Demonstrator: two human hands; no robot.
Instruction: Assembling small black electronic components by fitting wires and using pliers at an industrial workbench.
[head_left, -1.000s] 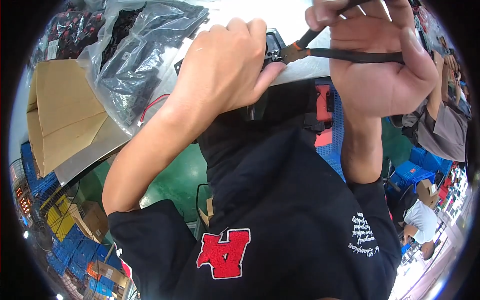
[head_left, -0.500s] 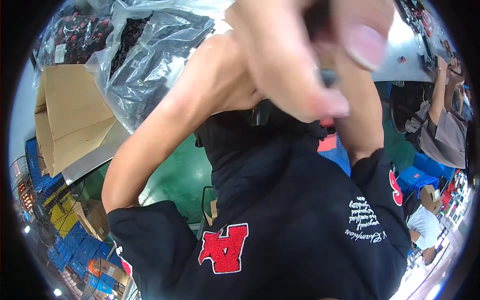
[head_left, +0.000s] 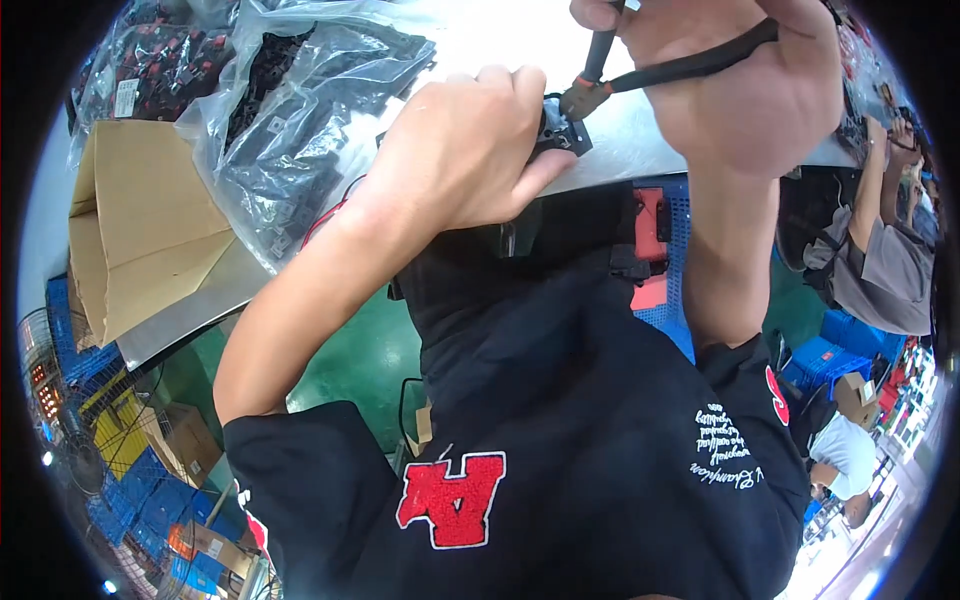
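My left hand (head_left: pixel 470 140) is closed on a small black plastic part (head_left: pixel 572 140), holding it against the white table (head_left: pixel 640 140). Black-handled pliers (head_left: pixel 690 68) are in my right hand (head_left: pixel 760 110), their two handles spread apart. The dark jaws of the pliers meet the top of the black part, right beside my left fingertips. Whether anything sits between the jaws cannot be made out. Thin red and black wires (head_left: pixel 322 224) show next to my left wrist.
Clear plastic bags (head_left: pixel 330 100) of black parts lie at the far left, with an open cardboard box (head_left: pixel 150 230) nearer. A blue crate with red pieces (head_left: pixel 680 250) stands below the table edge. Another person (head_left: pixel 880 250) works at the right.
My hands, raised close and blurred before, have gone down and apart to the table. The pliers and the black part now show, the pliers' jaws against the part.
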